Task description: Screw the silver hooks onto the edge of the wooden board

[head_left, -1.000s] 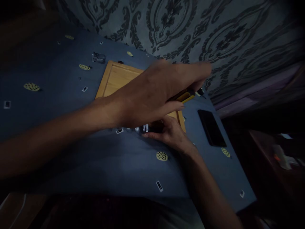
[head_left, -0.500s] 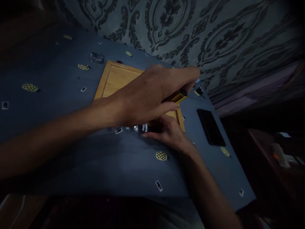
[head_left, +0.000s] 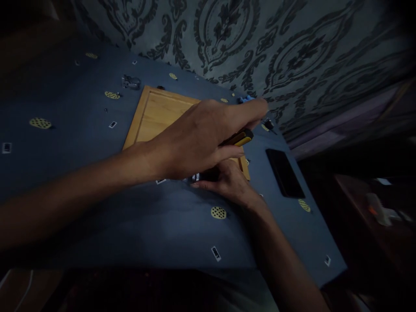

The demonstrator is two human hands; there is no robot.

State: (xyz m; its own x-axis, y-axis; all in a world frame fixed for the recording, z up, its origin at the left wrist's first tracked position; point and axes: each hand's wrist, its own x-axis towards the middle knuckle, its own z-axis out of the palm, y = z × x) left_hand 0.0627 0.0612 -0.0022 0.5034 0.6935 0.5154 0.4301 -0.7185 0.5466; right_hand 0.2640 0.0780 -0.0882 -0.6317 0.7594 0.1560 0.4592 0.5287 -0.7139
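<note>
My left hand (head_left: 201, 134) reaches across from the left, over the wooden board. Its fingers are closed around a tool with a black-and-yellow handle (head_left: 243, 138); the tool's working end is hidden under the hand. Just below it, my right hand (head_left: 232, 182) is closed on a dark object with a shiny metal-looking part (head_left: 195, 177) at the near edge of the board. Most of that object is covered by both hands, so its kind does not show. The wooden board (head_left: 134, 130) lies flat beneath the hands.
A small dark metal-looking part (head_left: 131, 82) lies behind the board's left corner. Blue items (head_left: 246, 99) and a small black piece (head_left: 268, 124) lie toward the wall (head_left: 227, 34). A black phone (head_left: 285, 173) rests at the right of the patterned blue tablecloth (head_left: 146, 234).
My left hand and the tool sit slightly lower, covering more of the shiny part. More of the blue items shows behind the hand. My right hand keeps its hold. The view has shifted slightly.
</note>
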